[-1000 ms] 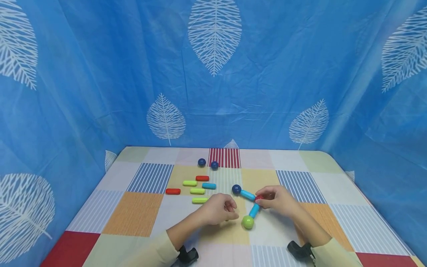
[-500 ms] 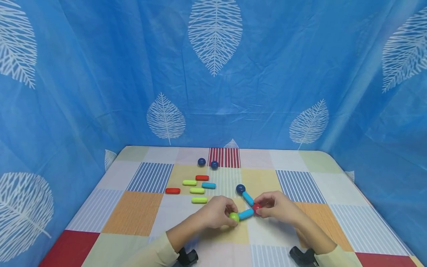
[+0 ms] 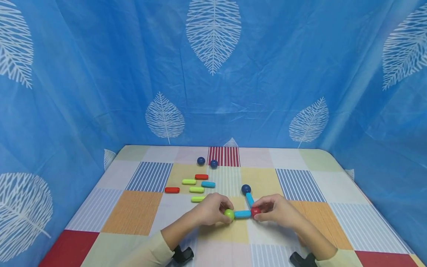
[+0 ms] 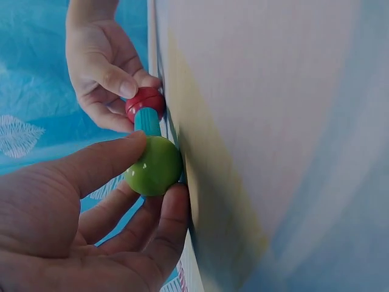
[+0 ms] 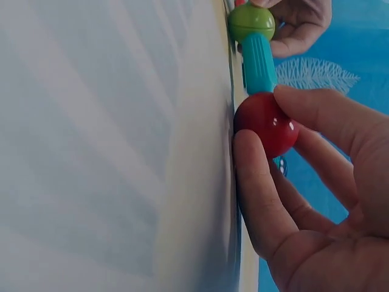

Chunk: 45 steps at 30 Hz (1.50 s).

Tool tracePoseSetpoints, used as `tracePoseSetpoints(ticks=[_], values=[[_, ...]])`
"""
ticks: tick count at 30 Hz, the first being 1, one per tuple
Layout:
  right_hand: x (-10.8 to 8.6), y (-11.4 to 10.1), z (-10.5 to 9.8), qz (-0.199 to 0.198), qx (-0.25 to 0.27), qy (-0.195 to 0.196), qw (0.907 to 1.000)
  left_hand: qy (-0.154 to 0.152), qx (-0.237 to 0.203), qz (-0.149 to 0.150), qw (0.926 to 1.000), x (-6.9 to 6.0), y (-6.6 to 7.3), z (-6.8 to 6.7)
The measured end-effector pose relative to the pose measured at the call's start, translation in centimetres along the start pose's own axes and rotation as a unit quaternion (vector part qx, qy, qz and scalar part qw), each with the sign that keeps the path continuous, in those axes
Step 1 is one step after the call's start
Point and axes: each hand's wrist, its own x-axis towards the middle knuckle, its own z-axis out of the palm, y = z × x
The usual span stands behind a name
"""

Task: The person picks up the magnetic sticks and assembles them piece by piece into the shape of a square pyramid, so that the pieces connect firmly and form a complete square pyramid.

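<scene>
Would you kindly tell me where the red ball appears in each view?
Head: red ball, below and right of centre.
Left wrist: upper left, beyond the green ball.
Right wrist: right of centre, just above mid-height.
Shared landmark: green ball, with a blue rod between.

Nearest lime rod [image 3: 197,199]: right end hidden behind left hand [image 3: 211,210]
Desk [image 3: 133,213]: near edge cut off
Sleeves [image 3: 151,249]: cut off below

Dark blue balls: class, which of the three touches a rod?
The dark blue ball nearest the right hand: a light blue rod runs from it toward the red ball. The other two, farther back, touch no rod.
</scene>
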Motion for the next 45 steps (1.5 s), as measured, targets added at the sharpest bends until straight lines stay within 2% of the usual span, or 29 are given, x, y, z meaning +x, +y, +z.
tracePoseSetpoints(ticks=[6,15,23,28,31,35,38,45], values=[[-0.5,-0.2,0.3,-0.007,0.007,0.012,0.9999,-0.003,0.004,0.002,1.0,0.1,-0.1,-0.1],[-0.6,-0.4,0.6,0.008,-0.001,0.017,0.9998,-0.007,0.001,-0.01,0.9999,-0.2,0.1,-0.2],[-0.8,-0.5,0.7,0.014,0.015,0.01,0.9997,-0.012,-0.005,-0.003,0.9999,-0.3,-0.2,-0.3],[-0.8,-0.5,0.7,0.011,0.018,0.004,0.9998,-0.016,-0.013,-0.002,0.9998,-0.6,-0.4,-0.8],[-0.8,-0.4,0.5,0.012,0.021,-0.001,0.9997,-0.013,-0.016,0.01,0.9997,-0.8,-0.9,-1.5],[-0.5,-0.2,0.2,0.02,0.047,-0.011,0.9986,0.008,-0.011,0.038,0.9992,-1.4,-1.9,-2.8],[-0.2,-0.2,-0.2,0.022,0.057,-0.008,0.9981,0.036,0.006,0.043,0.9984,-1.9,-2.8,-3.9],[0.6,-0.4,-0.9,0.018,0.042,0.028,0.9986,0.1,0.053,0.02,0.9934,-2.7,-4.5,-5.6]])
